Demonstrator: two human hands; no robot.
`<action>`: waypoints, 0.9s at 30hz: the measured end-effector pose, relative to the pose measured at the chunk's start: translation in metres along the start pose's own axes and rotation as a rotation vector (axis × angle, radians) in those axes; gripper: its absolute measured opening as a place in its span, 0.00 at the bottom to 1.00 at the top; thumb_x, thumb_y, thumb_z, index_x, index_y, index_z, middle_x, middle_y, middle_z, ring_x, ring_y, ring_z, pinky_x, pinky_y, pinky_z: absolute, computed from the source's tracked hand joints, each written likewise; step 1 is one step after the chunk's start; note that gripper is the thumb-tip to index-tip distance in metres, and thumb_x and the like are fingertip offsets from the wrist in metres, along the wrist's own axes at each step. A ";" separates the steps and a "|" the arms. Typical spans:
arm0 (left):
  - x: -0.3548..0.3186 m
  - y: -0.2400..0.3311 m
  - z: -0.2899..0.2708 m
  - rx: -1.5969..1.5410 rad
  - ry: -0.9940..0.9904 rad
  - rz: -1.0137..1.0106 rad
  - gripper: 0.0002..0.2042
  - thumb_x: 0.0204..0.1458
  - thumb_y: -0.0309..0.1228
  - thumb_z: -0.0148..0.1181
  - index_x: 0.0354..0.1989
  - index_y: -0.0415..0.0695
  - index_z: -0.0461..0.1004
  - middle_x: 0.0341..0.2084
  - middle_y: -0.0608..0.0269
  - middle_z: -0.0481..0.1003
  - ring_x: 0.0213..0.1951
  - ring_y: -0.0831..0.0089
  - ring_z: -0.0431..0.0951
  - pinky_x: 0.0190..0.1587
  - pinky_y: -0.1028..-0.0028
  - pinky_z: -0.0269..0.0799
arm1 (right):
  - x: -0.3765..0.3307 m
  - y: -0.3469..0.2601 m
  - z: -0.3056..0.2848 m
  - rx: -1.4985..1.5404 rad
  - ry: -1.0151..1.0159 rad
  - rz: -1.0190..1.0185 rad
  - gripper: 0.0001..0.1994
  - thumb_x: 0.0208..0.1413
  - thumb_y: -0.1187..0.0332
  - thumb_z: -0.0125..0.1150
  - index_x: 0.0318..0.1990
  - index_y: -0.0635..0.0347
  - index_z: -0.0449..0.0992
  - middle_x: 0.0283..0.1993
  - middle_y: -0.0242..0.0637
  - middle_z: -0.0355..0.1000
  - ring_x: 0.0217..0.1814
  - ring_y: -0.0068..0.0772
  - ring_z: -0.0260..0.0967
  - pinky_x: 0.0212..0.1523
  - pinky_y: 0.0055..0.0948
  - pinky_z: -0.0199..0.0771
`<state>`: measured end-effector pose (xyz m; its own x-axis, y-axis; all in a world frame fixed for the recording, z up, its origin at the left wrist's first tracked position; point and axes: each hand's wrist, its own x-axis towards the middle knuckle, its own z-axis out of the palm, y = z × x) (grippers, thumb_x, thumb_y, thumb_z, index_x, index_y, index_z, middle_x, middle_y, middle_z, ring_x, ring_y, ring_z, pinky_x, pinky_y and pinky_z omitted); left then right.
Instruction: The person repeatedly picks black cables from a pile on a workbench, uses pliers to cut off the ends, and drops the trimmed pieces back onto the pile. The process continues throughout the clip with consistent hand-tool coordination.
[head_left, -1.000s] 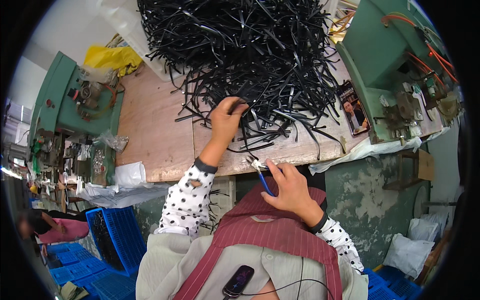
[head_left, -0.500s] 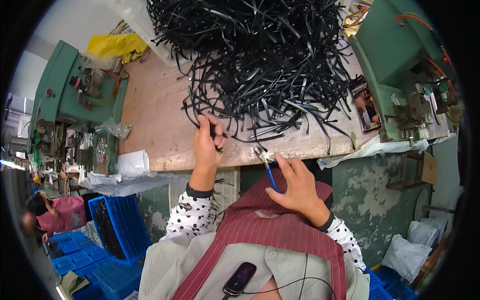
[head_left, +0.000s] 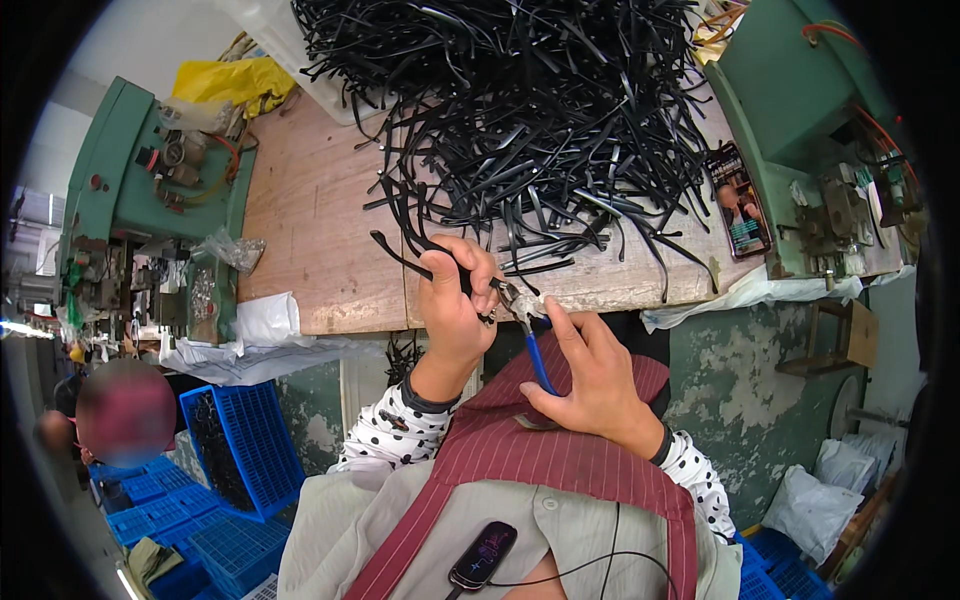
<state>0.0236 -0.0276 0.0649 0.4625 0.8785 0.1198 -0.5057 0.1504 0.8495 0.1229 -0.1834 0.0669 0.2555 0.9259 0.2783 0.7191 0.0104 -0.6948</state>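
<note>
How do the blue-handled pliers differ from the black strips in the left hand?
Colour: the pliers have blue handles; the held strips are black.
Count: one pair of pliers, several held strips.
Holder: the right hand has the pliers; the left hand grips the held strips.
Shared: both are hand-held, close together; contact unclear.

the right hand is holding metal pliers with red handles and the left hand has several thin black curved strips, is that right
The handle colour is wrong: the head view shows blue-handled metal pliers, not red. The right hand does hold them, and the left hand has several thin black curved strips.
</note>
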 end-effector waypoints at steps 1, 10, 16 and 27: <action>0.000 -0.001 -0.001 0.008 -0.007 0.004 0.22 0.67 0.57 0.38 0.35 0.49 0.61 0.19 0.72 0.59 0.17 0.85 0.54 0.21 0.83 0.60 | -0.001 0.001 0.001 0.006 0.001 -0.003 0.48 0.36 0.61 0.77 0.70 0.63 0.62 0.44 0.46 0.68 0.42 0.46 0.69 0.43 0.38 0.73; 0.013 0.000 -0.020 -0.235 -0.174 -0.328 0.22 0.69 0.54 0.39 0.34 0.48 0.63 0.18 0.71 0.60 0.16 0.86 0.55 0.18 0.84 0.57 | -0.009 0.007 -0.001 0.161 -0.106 0.062 0.48 0.39 0.61 0.76 0.70 0.63 0.61 0.44 0.46 0.69 0.41 0.46 0.70 0.42 0.37 0.73; 0.017 0.000 -0.025 -0.387 -0.291 -0.452 0.22 0.69 0.54 0.37 0.33 0.48 0.63 0.17 0.73 0.59 0.15 0.86 0.54 0.18 0.85 0.57 | -0.005 0.006 -0.014 -0.040 -0.051 -0.071 0.45 0.37 0.62 0.76 0.68 0.59 0.65 0.45 0.45 0.68 0.42 0.46 0.70 0.39 0.39 0.74; 0.018 -0.001 -0.029 -0.333 -0.341 -0.539 0.22 0.69 0.53 0.38 0.32 0.48 0.63 0.16 0.73 0.58 0.14 0.86 0.54 0.17 0.84 0.55 | -0.010 0.011 -0.014 -0.145 -0.089 -0.088 0.45 0.36 0.66 0.76 0.67 0.60 0.66 0.45 0.45 0.69 0.43 0.46 0.69 0.40 0.39 0.74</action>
<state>0.0114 0.0016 0.0518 0.8846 0.4608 -0.0720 -0.3130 0.7010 0.6408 0.1377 -0.1979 0.0660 0.1337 0.9536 0.2697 0.8232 0.0447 -0.5660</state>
